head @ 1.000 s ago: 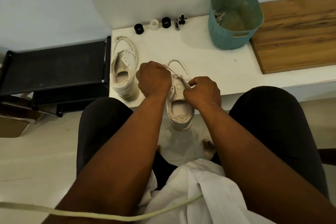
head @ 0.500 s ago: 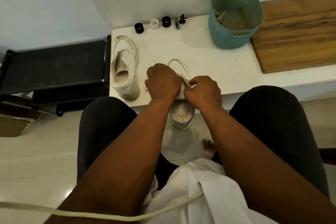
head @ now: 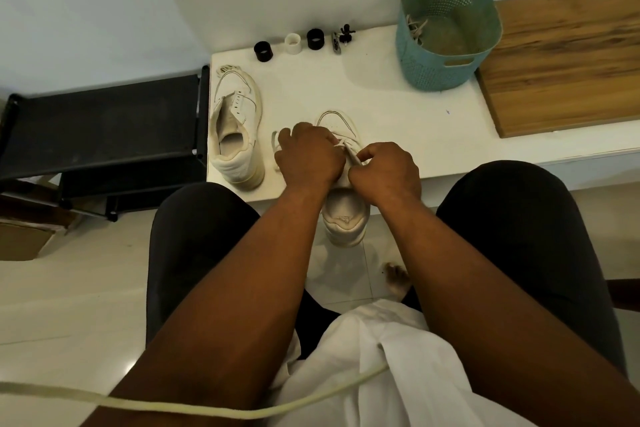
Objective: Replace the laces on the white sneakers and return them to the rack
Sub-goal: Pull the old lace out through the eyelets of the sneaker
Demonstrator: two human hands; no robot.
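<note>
In the middle of the frame a white sneaker (head: 341,211) lies on the near edge of the white table (head: 398,121), with its heel hanging over the edge toward the person. Both hands work on top of it. The left hand (head: 309,156) is curled over the tongue area and seems to grip one end of the lace (head: 341,143), though its fingers are hidden under the knuckles. The right hand (head: 386,172) is clenched and pinches the other part of the lace just beside the left hand. A loop of lace shows at the left of the left hand.

The second sneaker (head: 237,128) stands apart, at the left end of the table, toe away from the person, with no lace in its eyelets. Left of the table is a black rack (head: 100,121).

At the far edge of the table stand three small rings (head: 294,44), two black and one white. A teal basket (head: 445,29) in the upper right holds some old laces (head: 415,28). A wooden board (head: 568,59) lies at the far right.
</note>
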